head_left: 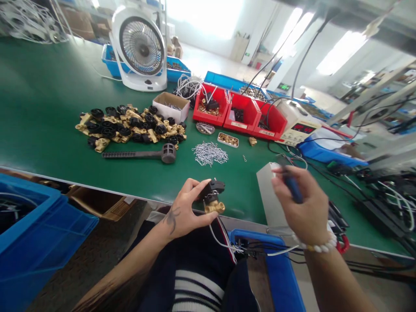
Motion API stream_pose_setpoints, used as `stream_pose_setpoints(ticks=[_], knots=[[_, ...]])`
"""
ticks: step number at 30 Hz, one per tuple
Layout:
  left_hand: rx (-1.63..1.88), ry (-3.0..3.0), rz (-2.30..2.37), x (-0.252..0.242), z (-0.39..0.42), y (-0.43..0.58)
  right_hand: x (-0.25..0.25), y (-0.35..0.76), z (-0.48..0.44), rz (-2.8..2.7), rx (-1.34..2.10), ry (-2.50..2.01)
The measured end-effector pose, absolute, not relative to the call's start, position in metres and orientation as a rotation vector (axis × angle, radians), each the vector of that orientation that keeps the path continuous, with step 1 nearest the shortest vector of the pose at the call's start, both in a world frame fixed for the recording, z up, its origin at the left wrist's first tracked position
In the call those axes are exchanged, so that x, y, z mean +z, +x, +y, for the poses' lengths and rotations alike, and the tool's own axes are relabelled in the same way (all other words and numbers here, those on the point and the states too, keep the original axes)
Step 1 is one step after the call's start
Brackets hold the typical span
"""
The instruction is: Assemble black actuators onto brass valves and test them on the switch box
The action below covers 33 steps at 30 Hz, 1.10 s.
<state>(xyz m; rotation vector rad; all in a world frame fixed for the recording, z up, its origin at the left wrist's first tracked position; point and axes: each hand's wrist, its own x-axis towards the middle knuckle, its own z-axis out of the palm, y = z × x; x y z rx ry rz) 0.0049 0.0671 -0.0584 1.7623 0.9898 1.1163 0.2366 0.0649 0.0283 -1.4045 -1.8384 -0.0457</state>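
I've got the left hand [188, 210] clamped on a brass fitting with a black top [214, 203], thumb and fingers around it, on the near side of the silver wire-clip pile [210, 154]. Right hand [303, 212], apart from the left, curls round a blue-handled tool [293, 187], nearer than the pile and right; blurred, I can't tell the tool type. Pale box [269, 195] right of the pile, partly behind that hand. Gray mallet [168, 153] lies left of the pile, head toward it. One loose clip [245, 158] just right of it. Past the pile I see: brass-and-black fittings heap [133, 125], left; small tray [227, 145] of brass bits, slightly right; red bins [208, 118], behind; power supply [289, 138], red digits lit, well right; white fan [143, 50], farthest, left.
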Motion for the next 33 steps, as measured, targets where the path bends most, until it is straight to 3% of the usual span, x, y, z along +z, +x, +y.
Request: stream_pose_setpoints(ticks=[3,8,13,18,24,29,33], knots=[[1.111,1.776,1.0,-0.058,0.067,0.005,0.019,0.232,0.062,-1.664,-0.033,-1.349],[1.101,1.769,1.019,-0.057,0.066,0.004,0.028,0.232,0.056,-2.218,0.216,-1.388],[1.125,1.764,0.998,-0.061,0.067,0.005,0.026,0.235,0.055,-1.583,-0.076,-1.346],[1.099,1.782,1.022,-0.06,0.067,0.005,0.018,0.233,0.057,-2.187,0.207,-1.403],[1.12,1.777,1.014,-0.056,0.066,0.006,0.028,0.232,0.059,-1.586,-0.03,-1.37],[1.101,1.799,1.026,-0.057,0.067,0.006,0.029,0.234,0.06,-2.299,0.261,-1.507],[1.126,1.791,1.002,-0.058,0.067,0.006,0.028,0.238,0.059,-1.755,-0.021,-1.425]])
